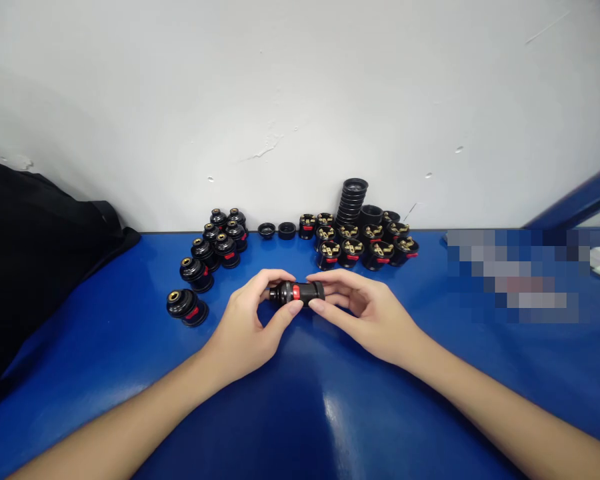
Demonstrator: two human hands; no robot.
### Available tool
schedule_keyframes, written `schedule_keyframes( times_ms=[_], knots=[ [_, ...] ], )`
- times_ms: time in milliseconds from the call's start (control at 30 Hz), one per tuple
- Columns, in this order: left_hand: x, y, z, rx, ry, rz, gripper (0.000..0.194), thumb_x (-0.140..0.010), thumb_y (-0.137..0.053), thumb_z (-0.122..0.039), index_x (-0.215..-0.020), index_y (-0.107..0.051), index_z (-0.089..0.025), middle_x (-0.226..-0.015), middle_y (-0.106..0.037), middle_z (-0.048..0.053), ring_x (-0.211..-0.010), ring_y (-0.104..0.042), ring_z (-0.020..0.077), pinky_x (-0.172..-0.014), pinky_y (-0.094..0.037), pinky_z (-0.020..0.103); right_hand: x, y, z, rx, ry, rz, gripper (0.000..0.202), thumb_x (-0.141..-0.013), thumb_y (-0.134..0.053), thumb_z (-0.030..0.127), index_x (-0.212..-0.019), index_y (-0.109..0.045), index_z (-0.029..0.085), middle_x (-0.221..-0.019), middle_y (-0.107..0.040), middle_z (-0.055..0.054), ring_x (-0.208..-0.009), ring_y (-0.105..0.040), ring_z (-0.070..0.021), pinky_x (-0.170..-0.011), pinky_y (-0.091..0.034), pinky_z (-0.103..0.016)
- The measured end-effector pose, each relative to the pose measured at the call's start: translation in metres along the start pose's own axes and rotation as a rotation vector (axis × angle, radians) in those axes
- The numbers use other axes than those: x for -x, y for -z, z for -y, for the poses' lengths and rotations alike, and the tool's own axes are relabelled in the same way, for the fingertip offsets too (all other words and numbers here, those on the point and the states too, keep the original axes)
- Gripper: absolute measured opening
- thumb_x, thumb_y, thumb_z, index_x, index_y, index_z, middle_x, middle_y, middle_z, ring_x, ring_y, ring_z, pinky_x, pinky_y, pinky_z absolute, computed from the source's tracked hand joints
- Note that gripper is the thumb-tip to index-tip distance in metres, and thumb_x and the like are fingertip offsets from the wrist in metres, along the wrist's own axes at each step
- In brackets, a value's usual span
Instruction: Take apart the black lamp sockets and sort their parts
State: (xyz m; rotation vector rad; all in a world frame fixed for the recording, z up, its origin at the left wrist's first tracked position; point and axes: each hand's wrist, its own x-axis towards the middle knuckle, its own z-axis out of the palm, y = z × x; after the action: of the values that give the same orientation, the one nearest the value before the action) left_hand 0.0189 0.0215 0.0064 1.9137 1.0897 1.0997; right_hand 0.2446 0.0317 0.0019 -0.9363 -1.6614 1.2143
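Note:
Between my two hands a black lamp holder (307,294) with a red switch lies on its side, just above the blue table. My left hand (250,313) grips its domed, narrow end, the thumb close to the red switch. At the wider, ringed end, the fingers and thumb of my right hand (373,313) are closed on it. Closest to my left hand stands a capped lamp holder (187,307), slightly tilted, with a brass-coloured hole on top. Beyond my right hand are uncapped lamp holder bodies (351,253) with brass contacts and red switches showing.
Several capped lamp holders (225,249) form rows at the left back. Two black rings (287,231) sit by the wall, near a tall stack of black rings (353,200). Black cloth (40,267) covers the left edge. A blurred patch (520,277) hides something at right.

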Motion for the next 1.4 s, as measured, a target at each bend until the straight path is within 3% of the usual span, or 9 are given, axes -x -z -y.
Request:
schedule_keyframes(
  times_ms=[167,267,433,633,767,967,1200,1300,1400],
  knots=[
    [-0.0006,0.0009,-0.0026,-0.023,0.063,0.003,0.016,-0.105,-0.063,-0.034,-0.113,-0.066,-0.021,-0.1,-0.073,0.001,-0.089,-0.072,0.0144,-0.078,-0.057,0.023,0.0035,-0.0006,0.0014,0.134,0.253,-0.07,0.031,-0.09,-0.085,0.025,-0.119,-0.074,0.026,-0.12,-0.074,-0.006,-0.116,-0.076,-0.0225,-0.107,-0.066,-0.04],
    [-0.0002,0.0002,-0.0018,0.036,0.016,0.018,0.02,-0.103,-0.066,-0.029,-0.121,-0.063,-0.021,-0.111,-0.073,0.003,-0.101,-0.074,0.0153,-0.091,-0.059,0.025,0.004,-0.0014,0.0018,0.116,0.166,-0.067,0.041,-0.09,-0.085,0.032,-0.128,-0.07,0.026,-0.126,-0.076,-0.008,-0.114,-0.078,-0.0239,-0.103,-0.068,-0.041],
    [0.0004,-0.0011,-0.0002,0.048,-0.003,0.039,0.022,-0.103,-0.068,-0.027,-0.124,-0.062,-0.022,-0.116,-0.073,0.003,-0.107,-0.074,0.0158,-0.098,-0.058,0.026,0.0021,-0.0013,-0.0001,0.022,0.055,-0.053,0.024,-0.098,-0.077,0.038,-0.117,-0.075,0.024,-0.102,-0.081,-0.005,-0.089,-0.081,-0.019,-0.085,-0.072,-0.034],
    [-0.0005,0.0011,-0.0006,0.032,0.086,0.014,0.02,-0.109,-0.059,-0.039,-0.117,-0.065,-0.022,-0.102,-0.074,0.002,-0.087,-0.073,0.015,-0.08,-0.059,0.027,0.0064,-0.0049,0.0038,0.052,0.291,-0.079,0.027,-0.091,-0.084,0.019,-0.116,-0.078,0.029,-0.123,-0.076,-0.004,-0.12,-0.074,-0.0197,-0.107,-0.065,-0.034],
    [-0.0002,0.0014,0.0016,0.061,0.004,0.035,0.022,-0.103,-0.068,-0.029,-0.124,-0.062,-0.023,-0.116,-0.073,0.003,-0.107,-0.074,0.0167,-0.097,-0.059,0.028,0.0057,-0.0049,0.0031,0.025,0.166,-0.083,0.043,-0.092,-0.084,0.029,-0.133,-0.069,0.029,-0.134,-0.074,-0.007,-0.124,-0.074,-0.0219,-0.109,-0.064,-0.038],
    [0.0022,0.0015,0.0028,0.017,-0.018,0.032,0.025,-0.103,-0.068,-0.027,-0.127,-0.061,-0.024,-0.121,-0.072,0.004,-0.114,-0.072,0.0181,-0.102,-0.057,0.031,-0.0001,-0.0003,-0.0008,-0.042,-0.072,0.015,0.028,-0.1,-0.074,0.042,-0.119,-0.073,0.021,-0.103,-0.081,-0.008,-0.085,-0.08,-0.0193,-0.085,-0.071,-0.037],
    [-0.0025,0.002,0.0003,-0.048,0.071,-0.01,0.021,-0.111,-0.055,-0.041,-0.117,-0.066,-0.023,-0.107,-0.077,0.003,-0.097,-0.073,0.0181,-0.087,-0.056,0.031,0.0064,-0.0015,-0.0019,0.123,0.345,-0.078,0.033,-0.093,-0.081,0.015,-0.122,-0.076,0.031,-0.124,-0.072,-0.005,-0.121,-0.072,-0.0215,-0.107,-0.064,-0.04],
    [-0.0019,0.0018,0.0022,-0.025,0.044,-0.008,0.019,-0.11,-0.057,-0.039,-0.121,-0.064,-0.024,-0.112,-0.076,0.002,-0.102,-0.072,0.0174,-0.091,-0.056,0.03,0.0078,-0.0019,-0.0009,0.175,0.363,-0.083,0.034,-0.095,-0.079,0.016,-0.124,-0.074,0.033,-0.13,-0.071,-0.006,-0.127,-0.07,-0.0217,-0.11,-0.063,-0.04],
    [0.0002,0.0013,0.0061,0.0,-0.031,0.019,0.023,-0.108,-0.063,-0.033,-0.129,-0.061,-0.025,-0.124,-0.072,0.004,-0.115,-0.071,0.0176,-0.102,-0.055,0.03,0.0074,-0.0038,-0.0001,0.143,0.253,-0.076,0.049,-0.095,-0.08,0.025,-0.14,-0.064,0.032,-0.148,-0.063,-0.009,-0.136,-0.066,-0.0241,-0.111,-0.062,-0.041]
  ],
)
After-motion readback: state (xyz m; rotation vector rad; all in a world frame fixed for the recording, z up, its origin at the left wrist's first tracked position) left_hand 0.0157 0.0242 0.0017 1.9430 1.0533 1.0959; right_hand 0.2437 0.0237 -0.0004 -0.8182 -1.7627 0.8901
